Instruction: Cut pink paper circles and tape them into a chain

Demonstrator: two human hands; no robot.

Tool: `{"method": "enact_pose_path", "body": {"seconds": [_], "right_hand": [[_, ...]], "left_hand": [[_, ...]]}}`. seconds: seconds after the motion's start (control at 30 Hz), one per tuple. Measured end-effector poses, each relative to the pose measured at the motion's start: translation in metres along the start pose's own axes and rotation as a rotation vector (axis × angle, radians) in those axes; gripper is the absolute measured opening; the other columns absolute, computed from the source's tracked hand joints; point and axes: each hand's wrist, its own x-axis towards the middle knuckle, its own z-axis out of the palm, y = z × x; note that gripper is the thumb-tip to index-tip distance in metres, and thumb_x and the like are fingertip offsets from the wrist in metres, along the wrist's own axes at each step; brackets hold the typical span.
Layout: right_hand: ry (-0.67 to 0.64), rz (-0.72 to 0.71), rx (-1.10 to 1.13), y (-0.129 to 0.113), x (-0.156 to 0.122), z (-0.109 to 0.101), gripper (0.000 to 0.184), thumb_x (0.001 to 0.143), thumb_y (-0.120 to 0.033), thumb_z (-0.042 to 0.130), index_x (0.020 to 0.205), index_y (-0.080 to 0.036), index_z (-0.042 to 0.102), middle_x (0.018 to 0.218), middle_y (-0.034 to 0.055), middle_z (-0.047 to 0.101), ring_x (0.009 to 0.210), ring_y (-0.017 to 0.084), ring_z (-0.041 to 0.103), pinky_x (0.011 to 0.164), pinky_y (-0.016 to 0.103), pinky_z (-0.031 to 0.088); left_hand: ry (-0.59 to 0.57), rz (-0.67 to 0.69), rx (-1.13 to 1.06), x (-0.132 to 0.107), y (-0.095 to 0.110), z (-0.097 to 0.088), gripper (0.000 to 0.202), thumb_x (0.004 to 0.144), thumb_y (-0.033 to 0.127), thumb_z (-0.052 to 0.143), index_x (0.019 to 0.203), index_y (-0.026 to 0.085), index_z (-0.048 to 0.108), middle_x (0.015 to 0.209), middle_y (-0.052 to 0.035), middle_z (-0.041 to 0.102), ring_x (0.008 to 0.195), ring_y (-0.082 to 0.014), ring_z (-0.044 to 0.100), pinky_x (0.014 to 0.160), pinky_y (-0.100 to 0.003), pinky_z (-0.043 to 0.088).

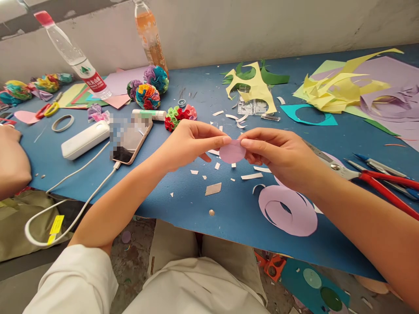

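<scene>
Pinching a small lilac paper disc [233,153] by its upper edge with both hands: left hand [193,141] on one side, right hand [276,152] on the other, thumb and fingers close together on each. Holding it up over the blue bench [183,211] and a mess of white paper scraps [213,189]. Can't tell about one layer or several. Got some cut lilac rings [299,220] just below the right hand, plus red-handled scissors [335,166] partly behind the right forearm, pens [386,165] right beside. Over to the left: a phone [126,155] on a white cable [85,206], near a white power bank [85,140]. Farther back, ruffled paper balls [148,97] in front of an orange drink bottle [149,35]. Off right, a cyan sheet [291,114] with a big round hole, near yellow offcuts [334,93].
</scene>
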Motion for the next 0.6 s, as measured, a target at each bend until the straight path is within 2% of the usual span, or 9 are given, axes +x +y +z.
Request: {"method": "enact_pose_path", "body": {"seconds": [0.13, 0.4, 0.53, 0.6], "right_hand": [[0.014, 0.048, 0.053, 0.0, 0.002, -0.001, 0.026, 0.071, -0.044, 0.075, 0.068, -0.02, 0.068, 0.058, -0.0022, 0.053, 0.053, 0.008, 0.042, 0.048, 0.025, 0.032], [0.033, -0.028, -0.065, 0.002, 0.002, -0.003, 0.028, 0.072, -0.047, 0.075, 0.072, -0.02, 0.068, 0.06, -0.0022, 0.054, 0.054, 0.009, 0.045, 0.049, 0.025, 0.035], [0.049, -0.152, -0.189, 0.0, 0.0, -0.001, 0.023, 0.077, -0.044, 0.072, 0.073, -0.021, 0.068, 0.064, -0.0013, 0.057, 0.055, 0.01, 0.047, 0.049, 0.026, 0.038], [0.113, -0.261, -0.249, -0.004, 0.0, 0.003, 0.017, 0.081, -0.037, 0.069, 0.073, -0.022, 0.066, 0.064, -0.0014, 0.057, 0.054, 0.01, 0.047, 0.048, 0.027, 0.038]], "left_hand": [[0.024, -0.017, -0.019, -0.001, 0.003, -0.001, 0.022, 0.083, 0.035, 0.065, 0.088, 0.017, 0.075, 0.084, -0.0033, 0.075, 0.078, -0.0137, 0.07, 0.054, -0.017, 0.053], [0.03, -0.015, -0.008, -0.001, 0.002, 0.0, 0.02, 0.084, 0.034, 0.063, 0.088, 0.018, 0.075, 0.084, -0.0023, 0.075, 0.078, -0.0135, 0.07, 0.052, -0.018, 0.052], [-0.033, 0.003, 0.083, 0.002, 0.008, -0.011, 0.02, 0.084, 0.034, 0.064, 0.087, 0.017, 0.075, 0.082, -0.0027, 0.074, 0.078, -0.0145, 0.07, 0.056, -0.021, 0.054], [-0.001, 0.034, 0.133, 0.001, 0.012, -0.025, 0.022, 0.085, 0.036, 0.062, 0.089, 0.018, 0.074, 0.084, -0.0028, 0.073, 0.081, -0.0156, 0.07, 0.061, -0.024, 0.056]]}}
